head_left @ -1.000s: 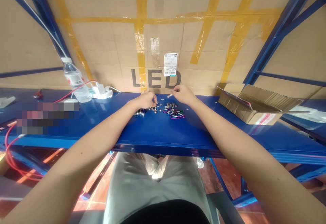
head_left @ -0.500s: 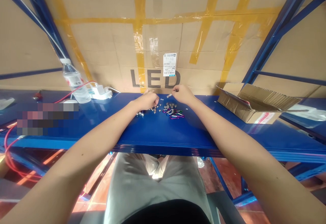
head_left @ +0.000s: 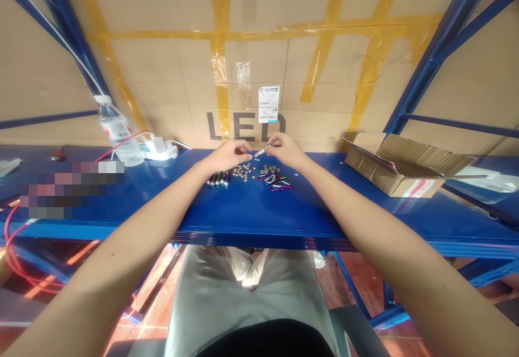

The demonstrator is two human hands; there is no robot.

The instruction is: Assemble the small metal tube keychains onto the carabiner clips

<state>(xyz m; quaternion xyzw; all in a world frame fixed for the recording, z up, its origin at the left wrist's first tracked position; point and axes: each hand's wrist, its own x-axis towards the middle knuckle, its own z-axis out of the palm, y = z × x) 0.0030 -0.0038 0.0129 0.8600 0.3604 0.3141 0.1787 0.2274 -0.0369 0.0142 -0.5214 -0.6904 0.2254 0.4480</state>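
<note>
My right hand [head_left: 283, 149] pinches a small silver metal tube [head_left: 260, 152], whose free end points left. Facing that end is my left hand [head_left: 232, 155], thumb and fingers apart, with nothing visible between them. Below my left hand a row of slim coloured metal tubes [head_left: 219, 179] lies side by side on the blue shelf [head_left: 259, 213]. Beside them are scattered several small metal pieces [head_left: 243, 171], too small to name. Several coloured carabiners [head_left: 276, 183] lie in a pile below my right hand, with more small metal parts [head_left: 274, 169] just behind them.
An open cardboard box [head_left: 409, 167] stands on the right. To the left are a water bottle [head_left: 121, 135], a white power strip [head_left: 160, 150] and a red cable [head_left: 121, 143]. A large taped carton [head_left: 170, 86] forms the back, between blue posts [head_left: 440, 48].
My left hand has lifted off the small metal pieces and opened, uncovering the row of tubes. My right hand has brought the silver tube slightly left, closer to my left hand.
</note>
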